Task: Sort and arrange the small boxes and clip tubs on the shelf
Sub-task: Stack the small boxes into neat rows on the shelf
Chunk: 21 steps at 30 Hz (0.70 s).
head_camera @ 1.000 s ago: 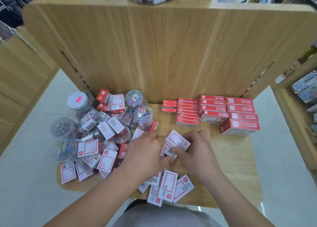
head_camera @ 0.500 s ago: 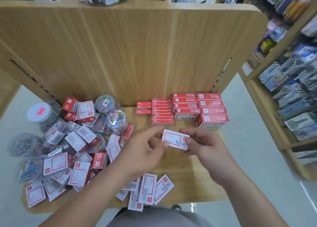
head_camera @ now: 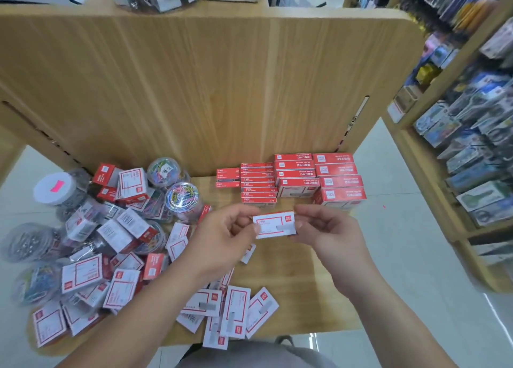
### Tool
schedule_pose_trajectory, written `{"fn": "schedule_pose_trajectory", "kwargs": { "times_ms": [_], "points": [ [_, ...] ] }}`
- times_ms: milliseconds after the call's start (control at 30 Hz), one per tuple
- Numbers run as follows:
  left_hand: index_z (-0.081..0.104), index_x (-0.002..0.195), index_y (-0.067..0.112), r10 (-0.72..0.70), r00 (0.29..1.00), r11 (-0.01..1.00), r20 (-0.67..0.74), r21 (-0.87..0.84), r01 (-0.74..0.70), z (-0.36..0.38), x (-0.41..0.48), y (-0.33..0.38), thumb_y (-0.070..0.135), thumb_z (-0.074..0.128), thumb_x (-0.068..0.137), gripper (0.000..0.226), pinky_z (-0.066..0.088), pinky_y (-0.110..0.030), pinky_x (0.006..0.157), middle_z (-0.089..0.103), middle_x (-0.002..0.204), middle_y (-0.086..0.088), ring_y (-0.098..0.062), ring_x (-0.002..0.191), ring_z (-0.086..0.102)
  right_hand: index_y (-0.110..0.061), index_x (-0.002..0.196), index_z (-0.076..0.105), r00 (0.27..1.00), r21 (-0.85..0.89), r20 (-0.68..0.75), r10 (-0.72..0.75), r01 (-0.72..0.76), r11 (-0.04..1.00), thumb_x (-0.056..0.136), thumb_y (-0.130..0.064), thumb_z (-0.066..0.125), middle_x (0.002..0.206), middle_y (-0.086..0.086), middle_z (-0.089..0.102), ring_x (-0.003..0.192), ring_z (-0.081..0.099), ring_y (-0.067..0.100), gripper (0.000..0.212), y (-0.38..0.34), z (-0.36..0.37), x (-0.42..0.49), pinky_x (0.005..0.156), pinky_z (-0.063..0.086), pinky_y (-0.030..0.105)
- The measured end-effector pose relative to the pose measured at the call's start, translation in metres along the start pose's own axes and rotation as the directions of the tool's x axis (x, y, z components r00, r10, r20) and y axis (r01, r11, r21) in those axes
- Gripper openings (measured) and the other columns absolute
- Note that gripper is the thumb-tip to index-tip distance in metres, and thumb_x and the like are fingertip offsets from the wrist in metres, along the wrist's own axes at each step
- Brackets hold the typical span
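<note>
Compared with a second ago, the small flat white cardboard box with a red border is up off the light wooden shelf, hanging in the air over its middle. The left hand pinches the box's left end and the right hand pinches its right end, so each grip is holding that box. Neat rows of red rectangular boxes sit at the shelf's back right corner. Clear round plastic tubs of coloured clips and jumbled white-and-red boxes crowd the left edge.
</note>
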<state>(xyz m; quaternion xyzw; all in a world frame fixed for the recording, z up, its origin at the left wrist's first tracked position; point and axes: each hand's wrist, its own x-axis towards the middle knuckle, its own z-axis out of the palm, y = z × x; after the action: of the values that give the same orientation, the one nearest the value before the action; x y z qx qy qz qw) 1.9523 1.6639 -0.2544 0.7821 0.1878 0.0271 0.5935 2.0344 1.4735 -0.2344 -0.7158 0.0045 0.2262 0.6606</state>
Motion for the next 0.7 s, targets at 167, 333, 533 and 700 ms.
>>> {"fn": "schedule_pose_trajectory", "kwargs": {
  "times_ms": [167,333,533,700],
  "points": [
    [0.069,0.095,0.037,0.040,0.994,0.968,-0.101,0.249,-0.014,-0.002,0.028,-0.017,0.007,0.073,0.090,0.031,0.054,-0.020,0.074,0.070,0.077,0.023,0.007,0.071,0.065,-0.010,0.098,0.077,0.983,-0.339,0.041,-0.177,0.180,0.923,0.090,0.002,0.069,0.085,-0.008,0.077,0.074,0.069,-0.001,0.017,0.022,0.031,0.028,0.068,0.048,0.007],
    [0.072,0.092,0.027,0.166,0.966,0.932,-0.196,0.352,-0.088,-0.001,0.026,-0.022,0.011,0.077,0.084,0.019,0.060,-0.032,0.072,0.072,0.074,0.018,0.000,0.070,0.069,-0.011,0.095,0.077,0.965,-0.320,-0.088,-0.249,0.209,0.924,0.086,-0.003,0.078,0.087,-0.003,0.077,0.078,0.070,0.009,0.012,0.036,0.036,0.034,0.070,0.051,0.011],
    [0.068,0.089,0.025,0.235,0.955,0.871,-0.183,0.476,-0.123,-0.005,0.029,-0.021,0.016,0.076,0.084,0.013,0.057,-0.036,0.068,0.070,0.077,0.013,-0.007,0.071,0.067,-0.016,0.094,0.081,0.927,-0.505,-0.073,-0.369,0.285,0.815,0.086,-0.014,0.080,0.083,0.003,0.063,0.072,0.061,0.010,0.009,0.047,0.038,0.044,0.068,0.044,0.010],
    [0.072,0.093,0.018,0.301,0.932,0.812,-0.203,0.567,-0.138,-0.030,0.009,-0.009,0.008,0.074,0.085,0.014,0.055,-0.036,0.067,0.070,0.081,0.006,-0.014,0.072,0.063,-0.013,0.093,0.082,0.873,-0.600,-0.057,-0.485,0.358,0.715,0.089,-0.015,0.077,0.080,0.002,0.053,0.067,0.056,0.011,0.006,0.057,0.042,0.039,0.068,0.046,0.020]
  ]
}}
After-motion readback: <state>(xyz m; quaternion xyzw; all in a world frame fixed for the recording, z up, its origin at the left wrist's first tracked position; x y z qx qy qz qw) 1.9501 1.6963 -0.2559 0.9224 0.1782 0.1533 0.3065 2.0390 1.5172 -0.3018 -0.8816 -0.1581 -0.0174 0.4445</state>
